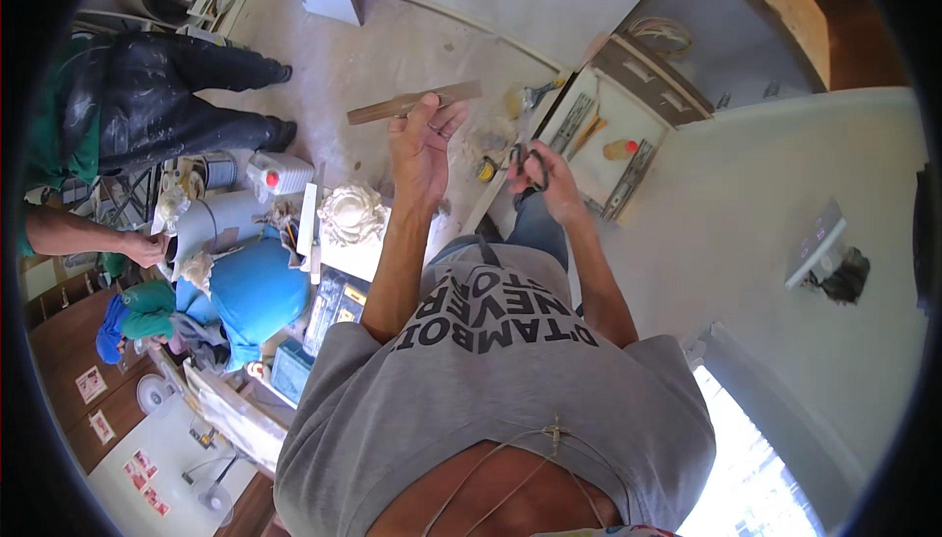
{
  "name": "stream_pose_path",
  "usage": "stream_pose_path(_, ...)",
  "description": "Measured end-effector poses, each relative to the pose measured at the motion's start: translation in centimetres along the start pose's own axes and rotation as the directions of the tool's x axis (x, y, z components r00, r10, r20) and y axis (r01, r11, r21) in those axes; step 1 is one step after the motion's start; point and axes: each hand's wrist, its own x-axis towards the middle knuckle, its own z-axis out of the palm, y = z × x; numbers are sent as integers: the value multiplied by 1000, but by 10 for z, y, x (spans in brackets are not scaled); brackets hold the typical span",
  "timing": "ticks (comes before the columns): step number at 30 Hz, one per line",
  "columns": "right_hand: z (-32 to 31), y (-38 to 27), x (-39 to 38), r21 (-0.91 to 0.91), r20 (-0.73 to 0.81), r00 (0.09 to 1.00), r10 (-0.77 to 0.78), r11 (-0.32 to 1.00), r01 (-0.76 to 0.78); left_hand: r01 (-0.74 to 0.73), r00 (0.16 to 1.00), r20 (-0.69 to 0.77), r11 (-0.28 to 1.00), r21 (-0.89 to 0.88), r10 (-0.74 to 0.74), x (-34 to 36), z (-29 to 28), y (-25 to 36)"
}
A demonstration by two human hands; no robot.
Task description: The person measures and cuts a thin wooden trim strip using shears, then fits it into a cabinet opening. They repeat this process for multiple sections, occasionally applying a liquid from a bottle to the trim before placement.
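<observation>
Left hand (423, 139) pinches a long, flat brown strip (383, 110); right hand (557, 182) grips black-looped scissors (545, 177). Probably getting ready to cut: that needs them closer.

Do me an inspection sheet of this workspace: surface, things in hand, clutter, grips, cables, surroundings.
Surface: floor pale, with darker spots.
Things in hand: brown strip; scissors with dark handles.
Clutter: jug and white ornament at left; bottle at right.
Grips: left grip pinches the brown strip; right grip holds the scissors' handles.
Cables: pale coil, upper right; cable or rope, cannot tell.
Surroundings: another person at left; fan, lower left.
</observation>
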Motion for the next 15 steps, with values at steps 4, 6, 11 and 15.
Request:
stream_pose_path(4,56,-69,-9,-133,111,986,-127,981,142,-70,996,58,997,-37,72,-6,12,24)
stream_pose_path(6,74,-91,-10,-211,161,977,-141,962,174,-112,990,83,992,-65,117,-11,14,36)
stream_pose_path(11,114,-117,-19,-265,264,946,-189,929,259,-163,974,142,980,-114,179,-23,10,63)
stream_pose_path(15,142,-129,-20,-300,307,918,-251,890,343,-193,967,135,969,-157,215,-29,7,83)
